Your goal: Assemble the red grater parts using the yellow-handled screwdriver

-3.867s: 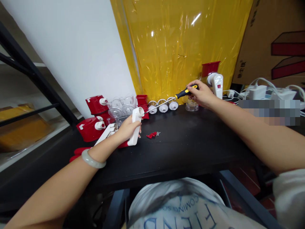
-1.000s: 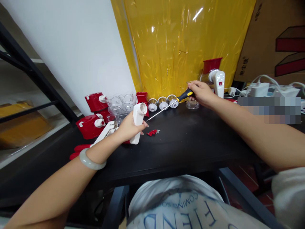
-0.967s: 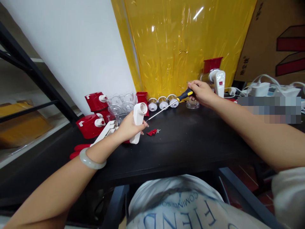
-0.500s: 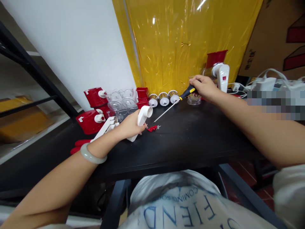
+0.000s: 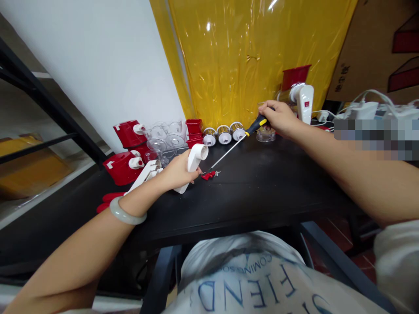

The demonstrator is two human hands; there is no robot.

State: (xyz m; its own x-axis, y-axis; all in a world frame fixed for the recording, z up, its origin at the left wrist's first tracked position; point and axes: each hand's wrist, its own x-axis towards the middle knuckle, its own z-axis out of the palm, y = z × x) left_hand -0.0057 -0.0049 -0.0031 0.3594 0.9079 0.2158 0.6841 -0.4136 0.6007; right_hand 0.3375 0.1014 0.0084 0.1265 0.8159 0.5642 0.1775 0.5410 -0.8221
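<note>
My left hand (image 5: 178, 172) is closed round a white plastic housing (image 5: 195, 163) with a round open end, tilted on the black table (image 5: 262, 183). My right hand (image 5: 278, 117) grips the black-and-yellow handle of a long screwdriver (image 5: 234, 146). Its thin metal shaft slants down to the left. The tip touches or hovers just over a small red part (image 5: 209, 174) with a screw beside it, lying right of the white housing.
Red and white appliance parts (image 5: 126, 163) and clear cups (image 5: 166, 141) are piled at the back left. Three metal drums (image 5: 224, 134) line the yellow sheet. A red-topped white assembled unit (image 5: 299, 93) stands at the back right beside cables and chargers (image 5: 363, 111).
The screwdriver tip has left the housing's open end and dropped to the small red part on the table. My left hand has tilted the white housing lower.
</note>
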